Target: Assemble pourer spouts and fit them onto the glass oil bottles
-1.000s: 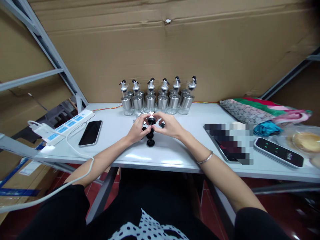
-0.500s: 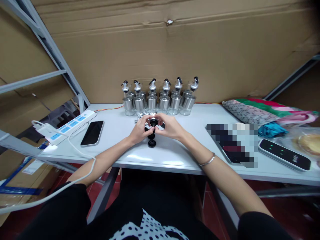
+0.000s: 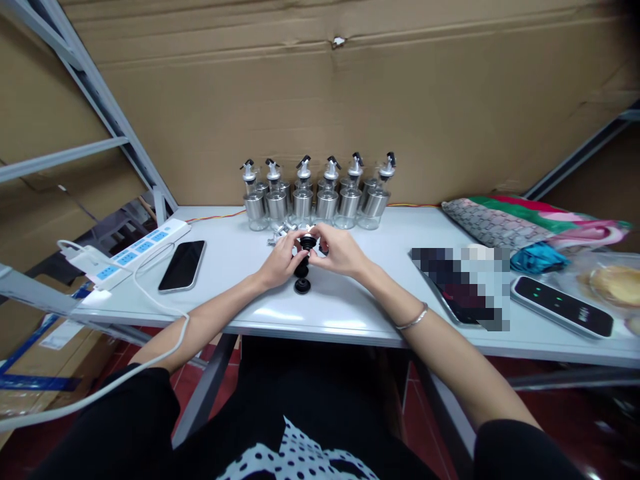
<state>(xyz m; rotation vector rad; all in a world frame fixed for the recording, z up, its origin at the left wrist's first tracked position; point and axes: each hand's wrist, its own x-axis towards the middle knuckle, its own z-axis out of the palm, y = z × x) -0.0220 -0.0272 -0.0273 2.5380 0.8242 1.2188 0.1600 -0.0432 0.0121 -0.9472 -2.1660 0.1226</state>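
Note:
Between my two hands is a pourer spout [image 3: 308, 241] with a silver top and a black ribbed stopper. My left hand [image 3: 281, 262] grips it from the left, fingers bent round it. From the other side my right hand [image 3: 336, 251] pinches it with thumb and fingers. Black ribbed stoppers [image 3: 302, 285] lie on the table just below my hands. Several silver spout tops [image 3: 281, 233] lie behind my left fingers, partly hidden. Farther back stand rows of glass bottles [image 3: 303, 203] with steel sleeves; the front ones carry silver and black spouts.
On the left lie a phone [image 3: 183, 265] and a white power strip [image 3: 137, 255], whose cable crosses my left forearm. To the right are a blurred-out dark device [image 3: 450, 287], a black and white box with green lights [image 3: 563, 307] and a patterned bag [image 3: 495, 223]. Cardboard [image 3: 425, 100] closes the back.
My hands stay on the pourer spout, with only slight finger movement. The whole view has shifted a little.

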